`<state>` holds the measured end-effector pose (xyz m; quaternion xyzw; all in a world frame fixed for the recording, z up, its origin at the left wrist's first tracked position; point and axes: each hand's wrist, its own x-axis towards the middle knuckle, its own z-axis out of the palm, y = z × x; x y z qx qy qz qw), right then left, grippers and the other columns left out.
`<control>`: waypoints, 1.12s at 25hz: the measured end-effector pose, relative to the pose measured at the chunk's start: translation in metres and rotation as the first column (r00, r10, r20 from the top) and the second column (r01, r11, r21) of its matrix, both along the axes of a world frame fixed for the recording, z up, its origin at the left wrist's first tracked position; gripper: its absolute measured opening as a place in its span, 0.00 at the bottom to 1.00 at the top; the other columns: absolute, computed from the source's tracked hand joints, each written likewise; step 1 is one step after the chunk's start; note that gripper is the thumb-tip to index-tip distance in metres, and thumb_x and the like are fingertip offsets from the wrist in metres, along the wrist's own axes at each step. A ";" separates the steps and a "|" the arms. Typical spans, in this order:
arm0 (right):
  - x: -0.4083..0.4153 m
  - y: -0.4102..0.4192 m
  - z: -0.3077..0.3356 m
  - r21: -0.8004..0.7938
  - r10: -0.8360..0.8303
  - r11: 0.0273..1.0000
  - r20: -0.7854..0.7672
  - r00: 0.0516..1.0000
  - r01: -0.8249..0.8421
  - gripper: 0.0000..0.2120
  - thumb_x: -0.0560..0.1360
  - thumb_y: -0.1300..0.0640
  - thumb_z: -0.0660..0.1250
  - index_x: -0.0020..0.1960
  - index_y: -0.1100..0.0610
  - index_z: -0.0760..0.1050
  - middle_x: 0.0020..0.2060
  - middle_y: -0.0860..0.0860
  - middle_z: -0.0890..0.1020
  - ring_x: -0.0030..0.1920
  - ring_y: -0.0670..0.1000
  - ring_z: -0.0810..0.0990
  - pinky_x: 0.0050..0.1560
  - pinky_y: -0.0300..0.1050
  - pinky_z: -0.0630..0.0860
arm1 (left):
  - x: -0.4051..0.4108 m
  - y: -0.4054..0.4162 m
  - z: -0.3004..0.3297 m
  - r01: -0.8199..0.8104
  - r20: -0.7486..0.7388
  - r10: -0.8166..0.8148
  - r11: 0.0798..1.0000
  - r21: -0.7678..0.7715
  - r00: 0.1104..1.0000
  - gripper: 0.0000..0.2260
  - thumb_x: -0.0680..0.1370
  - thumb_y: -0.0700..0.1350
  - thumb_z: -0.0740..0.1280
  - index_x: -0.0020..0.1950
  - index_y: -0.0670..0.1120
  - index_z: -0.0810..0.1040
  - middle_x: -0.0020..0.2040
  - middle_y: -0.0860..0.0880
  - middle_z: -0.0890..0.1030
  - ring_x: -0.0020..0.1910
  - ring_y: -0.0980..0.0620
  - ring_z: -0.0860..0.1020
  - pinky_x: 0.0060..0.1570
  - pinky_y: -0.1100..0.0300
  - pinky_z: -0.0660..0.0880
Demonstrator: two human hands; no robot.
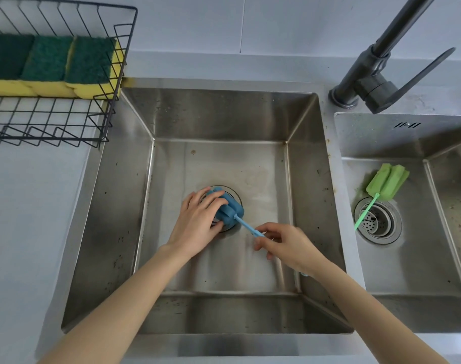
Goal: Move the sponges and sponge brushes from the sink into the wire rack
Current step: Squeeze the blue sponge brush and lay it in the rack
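A blue sponge brush (230, 208) lies over the drain of the left steel sink (218, 114). My left hand (197, 222) wraps its fingers around the blue foam head. My right hand (284, 244) pinches the thin blue handle near its end. A green sponge brush (386, 181) lies in the right sink (381, 137), its handle reaching over that drain. The black wire rack (111, 82) stands on the counter at the upper left. Three yellow sponges with green scouring tops (91, 61) sit side by side in it.
A dark grey faucet (373, 74) rises from the counter between the two sinks, its lever pointing right. A grey counter (27, 206) runs along the left of the sink. The front half of the rack holds nothing.
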<state>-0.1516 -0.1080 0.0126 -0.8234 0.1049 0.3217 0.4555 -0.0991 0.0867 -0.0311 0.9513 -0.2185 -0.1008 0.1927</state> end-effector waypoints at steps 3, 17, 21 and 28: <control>-0.001 0.000 0.008 -0.039 0.032 0.999 0.044 0.999 -0.030 0.10 0.75 0.54 0.64 0.56 0.51 0.76 0.35 0.41 0.81 0.26 0.38 0.76 0.29 0.23 0.71 | -0.002 0.002 0.005 -0.016 0.006 0.016 0.999 -0.048 1.000 0.16 0.70 0.42 0.68 0.57 0.45 0.74 0.66 0.49 0.74 0.69 0.46 0.65 0.68 0.50 0.59; 0.004 0.007 0.019 -0.204 0.100 0.975 0.075 0.992 -0.083 0.15 0.76 0.55 0.61 0.62 0.54 0.73 0.52 0.52 0.81 0.32 0.41 0.72 0.32 0.27 0.68 | -0.008 -0.009 0.004 -0.214 -0.253 0.144 0.936 -0.278 0.957 0.16 0.72 0.40 0.67 0.59 0.44 0.71 0.69 0.48 0.69 0.71 0.49 0.63 0.68 0.53 0.64; 0.004 0.007 0.018 -0.214 0.105 0.973 0.082 0.991 -0.085 0.16 0.76 0.54 0.61 0.63 0.55 0.71 0.53 0.52 0.81 0.32 0.40 0.71 0.31 0.26 0.65 | -0.007 -0.013 0.005 -0.228 -0.256 0.152 0.926 -0.302 0.955 0.15 0.72 0.39 0.68 0.57 0.43 0.71 0.67 0.48 0.71 0.68 0.49 0.66 0.64 0.57 0.66; 0.007 0.003 0.026 -0.176 0.093 0.981 0.090 0.992 -0.076 0.14 0.75 0.54 0.62 0.61 0.53 0.73 0.47 0.50 0.81 0.32 0.42 0.74 0.34 0.30 0.72 | 0.000 -0.006 0.015 -0.172 -0.187 0.126 0.951 -0.256 0.974 0.16 0.72 0.41 0.68 0.58 0.43 0.71 0.65 0.47 0.73 0.70 0.45 0.64 0.65 0.53 0.65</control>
